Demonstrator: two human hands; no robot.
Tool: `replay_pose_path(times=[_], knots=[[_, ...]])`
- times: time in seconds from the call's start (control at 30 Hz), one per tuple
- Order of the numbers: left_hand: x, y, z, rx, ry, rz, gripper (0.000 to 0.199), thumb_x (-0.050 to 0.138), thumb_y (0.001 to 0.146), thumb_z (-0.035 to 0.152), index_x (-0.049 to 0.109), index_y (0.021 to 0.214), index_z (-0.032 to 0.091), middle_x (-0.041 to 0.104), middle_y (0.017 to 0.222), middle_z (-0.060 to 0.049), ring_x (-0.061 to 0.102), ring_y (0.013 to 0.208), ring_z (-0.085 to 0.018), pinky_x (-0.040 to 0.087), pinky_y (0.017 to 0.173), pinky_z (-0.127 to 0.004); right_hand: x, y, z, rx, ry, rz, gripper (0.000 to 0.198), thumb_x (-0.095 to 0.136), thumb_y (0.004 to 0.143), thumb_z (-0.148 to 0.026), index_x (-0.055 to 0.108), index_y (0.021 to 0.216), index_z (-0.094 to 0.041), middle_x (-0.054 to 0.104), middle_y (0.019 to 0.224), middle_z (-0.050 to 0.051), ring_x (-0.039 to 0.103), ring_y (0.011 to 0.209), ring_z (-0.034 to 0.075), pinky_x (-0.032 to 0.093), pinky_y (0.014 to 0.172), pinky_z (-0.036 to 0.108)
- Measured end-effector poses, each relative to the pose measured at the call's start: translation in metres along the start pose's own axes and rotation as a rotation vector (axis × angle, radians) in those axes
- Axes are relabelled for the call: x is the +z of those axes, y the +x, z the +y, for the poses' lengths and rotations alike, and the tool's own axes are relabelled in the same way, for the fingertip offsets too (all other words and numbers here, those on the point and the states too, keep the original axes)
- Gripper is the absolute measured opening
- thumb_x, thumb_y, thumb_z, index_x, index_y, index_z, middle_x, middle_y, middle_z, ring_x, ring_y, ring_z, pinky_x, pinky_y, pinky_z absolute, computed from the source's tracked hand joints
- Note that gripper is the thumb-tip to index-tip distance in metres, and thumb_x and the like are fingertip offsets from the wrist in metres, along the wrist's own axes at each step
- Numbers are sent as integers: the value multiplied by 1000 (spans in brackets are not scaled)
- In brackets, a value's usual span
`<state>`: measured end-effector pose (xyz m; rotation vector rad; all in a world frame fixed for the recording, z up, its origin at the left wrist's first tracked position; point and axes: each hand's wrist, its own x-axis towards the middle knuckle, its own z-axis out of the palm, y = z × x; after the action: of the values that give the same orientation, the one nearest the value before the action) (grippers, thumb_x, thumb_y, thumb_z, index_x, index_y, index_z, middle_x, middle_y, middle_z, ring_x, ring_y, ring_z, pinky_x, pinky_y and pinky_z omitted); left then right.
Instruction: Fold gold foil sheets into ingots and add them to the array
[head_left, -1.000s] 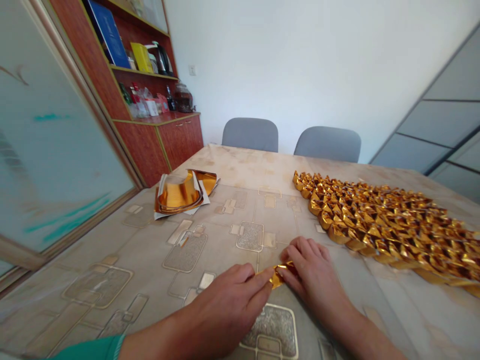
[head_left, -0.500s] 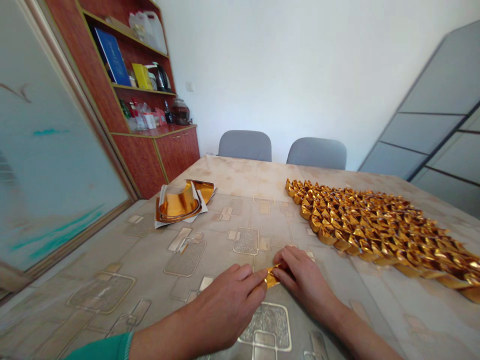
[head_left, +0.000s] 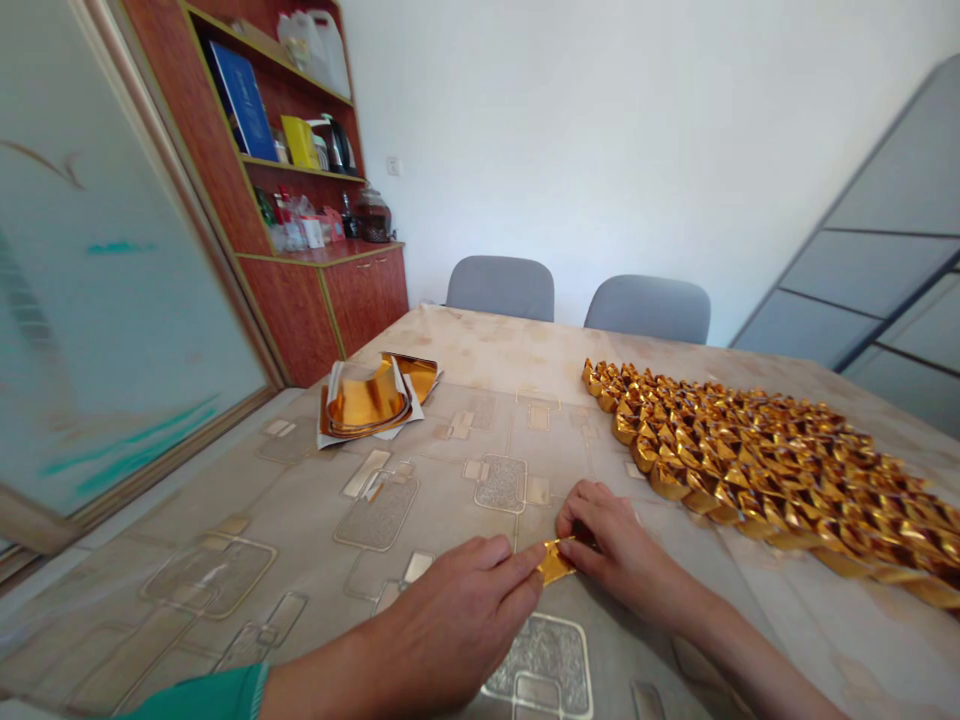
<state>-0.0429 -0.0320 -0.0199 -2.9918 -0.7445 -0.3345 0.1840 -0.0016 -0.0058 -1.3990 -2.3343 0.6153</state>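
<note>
Cabinet (head_left: 300,305) stands far off, left of and beyond the foil piece (head_left: 556,563). Its shelves hold one blue flat item (head_left: 244,100), one yellow item (head_left: 300,142), one kettle (head_left: 340,147), one jar (head_left: 373,215), dark inside; bottles too small to count.

Counts: one foil piece, on the worktop (head_left: 300,545) between the hands; one stack of foil sheets (head_left: 365,403), beyond and left of it, sheets not countable; one block of folded foil pieces (head_left: 757,460), right of it, too dense to count; two gray chairs (head_left: 500,288), beyond it.

Hands: near each other, both clamped on the foil piece. Left hand (head_left: 469,605) grips its left end, index finger extended, green sleeve on forearm. Right hand (head_left: 615,540) is at its right end, fingers curled, thumb on foil.
</note>
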Motion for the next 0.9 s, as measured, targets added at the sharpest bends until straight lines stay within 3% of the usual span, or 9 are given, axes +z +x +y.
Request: replay_pose_path(times=[0.4,0.7,0.9], knots=[[-1,2,-1,0,31,-1,22,49,92,19,60,111,13,56,134,-10,55,88,-21,48,80,-35,10,-1,4,-54,-201,87,14,57,91,-13,58,80,-22,60,87,1,55,84,19,38,73,32],[-4,4,1,-14,33,-17,18,52,90,18,60,106,14,61,124,-11,55,93,-22,46,81,-36,22,-4,-5,-75,-577,217,9,62,87,-14,59,81,-21,60,84,4,55,81,25,37,71,38],[-7,6,1,-14,44,-3,12,52,90,18,61,97,16,62,118,-10,55,87,-21,45,77,-35,26,-11,-20,-116,-711,337,17,61,83,-6,59,90,-21,63,104,10,56,95,30,38,82,45]])
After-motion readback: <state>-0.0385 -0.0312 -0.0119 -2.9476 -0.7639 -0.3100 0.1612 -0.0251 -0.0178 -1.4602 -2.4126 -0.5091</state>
